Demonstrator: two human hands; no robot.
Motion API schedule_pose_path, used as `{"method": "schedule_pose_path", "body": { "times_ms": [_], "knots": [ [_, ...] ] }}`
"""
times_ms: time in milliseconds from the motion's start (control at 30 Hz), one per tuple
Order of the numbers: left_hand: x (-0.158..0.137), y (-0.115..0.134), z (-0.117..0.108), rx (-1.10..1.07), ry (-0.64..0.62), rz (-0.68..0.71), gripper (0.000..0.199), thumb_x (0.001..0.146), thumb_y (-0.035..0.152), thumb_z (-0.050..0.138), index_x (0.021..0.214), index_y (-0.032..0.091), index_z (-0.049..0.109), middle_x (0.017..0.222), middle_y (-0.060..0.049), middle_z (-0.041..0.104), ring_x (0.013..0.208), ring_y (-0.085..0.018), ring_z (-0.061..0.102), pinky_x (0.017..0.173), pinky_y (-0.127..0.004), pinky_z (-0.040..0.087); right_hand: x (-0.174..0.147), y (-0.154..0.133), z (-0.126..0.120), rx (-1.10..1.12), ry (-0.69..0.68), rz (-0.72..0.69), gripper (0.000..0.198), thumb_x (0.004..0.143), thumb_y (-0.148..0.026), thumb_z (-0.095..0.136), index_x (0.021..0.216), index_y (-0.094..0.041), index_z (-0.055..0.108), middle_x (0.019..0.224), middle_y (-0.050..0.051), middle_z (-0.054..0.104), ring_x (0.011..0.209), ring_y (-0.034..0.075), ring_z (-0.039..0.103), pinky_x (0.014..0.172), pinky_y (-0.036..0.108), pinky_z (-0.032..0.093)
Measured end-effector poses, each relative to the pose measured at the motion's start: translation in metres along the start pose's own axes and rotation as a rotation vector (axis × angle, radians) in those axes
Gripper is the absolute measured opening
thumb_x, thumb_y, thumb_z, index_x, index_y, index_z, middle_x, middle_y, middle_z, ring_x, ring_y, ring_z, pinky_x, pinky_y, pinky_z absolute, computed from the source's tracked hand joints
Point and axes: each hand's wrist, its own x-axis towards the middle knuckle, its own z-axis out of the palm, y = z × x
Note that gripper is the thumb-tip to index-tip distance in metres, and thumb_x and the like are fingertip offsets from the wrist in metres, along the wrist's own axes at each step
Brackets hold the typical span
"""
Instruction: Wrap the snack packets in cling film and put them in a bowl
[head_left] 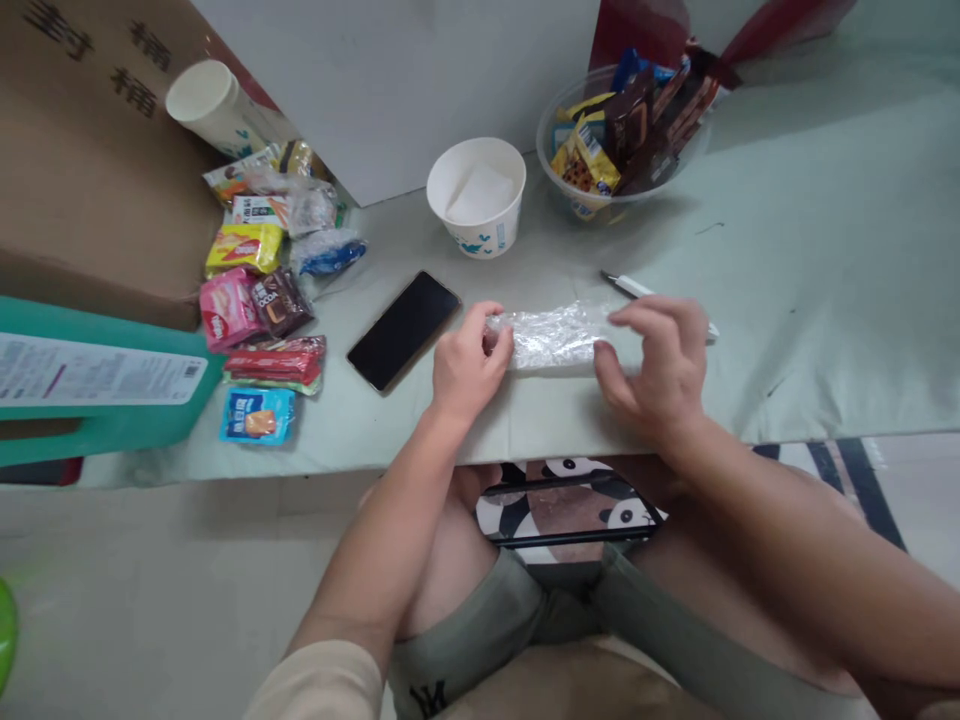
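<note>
A crinkled clear plastic wrapper (pixel 556 336) lies stretched sideways near the table's front edge. My left hand (pixel 469 365) pinches its left end between thumb and fingers. At the other end, my right hand (pixel 660 370) has its thumb and forefinger apart, the fingertips at the wrapper's edge. Whether those tips touch the plastic is hard to make out. Partly behind my right hand lies a white and black pen (pixel 626 285). A black phone (pixel 403 330) rests left of my left hand.
Beyond the wrapper stands a paper cup (pixel 484 235) with something white inside. A clear bowl (pixel 555 180) of packaged snacks is at its right. Several wrapped snacks (pixel 244 248) and a tipped paper cup (pixel 206 95) lie by a cardboard box (pixel 90 190) and green box (pixel 135 425).
</note>
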Motion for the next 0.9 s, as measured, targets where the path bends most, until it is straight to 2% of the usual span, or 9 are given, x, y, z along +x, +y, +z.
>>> {"method": "schedule_pose_path", "body": {
  "times_ms": [67,133,233,367,467,567,667,767,900],
  "knots": [
    [0.001,0.002,0.002,0.057,-0.027,-0.007,0.025,0.093,0.032,0.059,0.113,0.020,0.068,0.064,0.003,0.061,0.057,-0.013,0.054,0.064,-0.028,0.040,-0.003,-0.008,-0.001,0.013,-0.078,-0.165,0.020,0.097,-0.025,0.055,0.113,-0.025,0.067,0.116,0.009,0.074,0.115,0.026,0.068,0.102,0.043,0.047],
    [0.002,0.003,0.003,0.127,-0.048,-0.019,0.027,0.094,0.032,0.058,0.117,0.020,0.068,0.067,0.001,0.064,0.060,-0.015,0.057,0.066,-0.029,0.041,-0.007,-0.014,0.000,-0.015,-0.222,-0.240,0.029,0.100,-0.026,0.052,0.125,-0.024,0.067,0.132,0.008,0.072,0.130,0.026,0.062,0.113,0.044,0.041],
    [0.002,0.005,0.004,0.227,-0.053,-0.035,0.030,0.095,0.028,0.058,0.124,0.021,0.065,0.080,-0.003,0.070,0.071,-0.019,0.064,0.074,-0.032,0.047,-0.012,-0.018,0.004,-0.116,-0.455,-0.159,0.046,0.103,-0.035,0.048,0.144,-0.018,0.059,0.155,0.012,0.057,0.146,0.032,0.049,0.120,0.050,0.033],
    [0.002,0.005,0.005,0.302,-0.034,-0.011,0.033,0.093,0.021,0.060,0.126,0.021,0.064,0.112,-0.011,0.068,0.101,-0.024,0.066,0.092,-0.038,0.052,-0.014,-0.016,0.007,-0.163,-0.634,-0.060,0.055,0.105,-0.041,0.043,0.154,-0.018,0.052,0.164,0.012,0.046,0.152,0.035,0.041,0.122,0.056,0.029],
    [0.001,0.003,0.006,0.298,-0.022,0.037,0.029,0.094,0.018,0.059,0.121,0.022,0.067,0.122,-0.013,0.063,0.111,-0.027,0.062,0.097,-0.041,0.051,-0.013,-0.016,0.006,-0.153,-0.650,-0.048,0.055,0.105,-0.041,0.043,0.154,-0.018,0.052,0.164,0.012,0.045,0.153,0.035,0.039,0.123,0.057,0.028],
    [0.000,0.001,0.006,0.270,-0.035,0.128,0.027,0.094,0.012,0.055,0.112,0.024,0.071,0.131,-0.012,0.064,0.117,-0.028,0.060,0.098,-0.043,0.049,-0.013,-0.016,0.006,-0.128,-0.610,-0.044,0.051,0.103,-0.037,0.046,0.149,-0.019,0.056,0.161,0.013,0.049,0.151,0.036,0.042,0.122,0.059,0.029],
    [0.001,-0.002,0.006,0.259,-0.062,0.146,0.026,0.093,0.009,0.053,0.098,0.024,0.073,0.122,-0.009,0.070,0.113,-0.029,0.061,0.093,-0.044,0.047,-0.013,-0.016,0.006,-0.098,-0.553,-0.025,0.043,0.101,-0.031,0.047,0.140,-0.019,0.062,0.156,0.014,0.055,0.147,0.035,0.047,0.120,0.060,0.029],
    [0.002,-0.004,0.005,0.274,-0.020,0.090,0.023,0.091,0.010,0.055,0.090,0.025,0.072,0.107,-0.008,0.073,0.107,-0.029,0.061,0.086,-0.044,0.045,-0.011,-0.015,0.006,-0.071,-0.523,-0.012,0.039,0.099,-0.028,0.049,0.134,-0.021,0.065,0.153,0.014,0.058,0.144,0.034,0.050,0.120,0.060,0.028],
    [0.002,-0.006,0.004,0.296,0.030,0.032,0.021,0.089,0.009,0.055,0.087,0.023,0.071,0.105,-0.010,0.073,0.104,-0.030,0.061,0.084,-0.044,0.045,-0.010,-0.014,0.005,-0.063,-0.515,-0.008,0.037,0.098,-0.028,0.050,0.132,-0.021,0.064,0.151,0.014,0.060,0.143,0.034,0.051,0.120,0.060,0.026]
  ]
}}
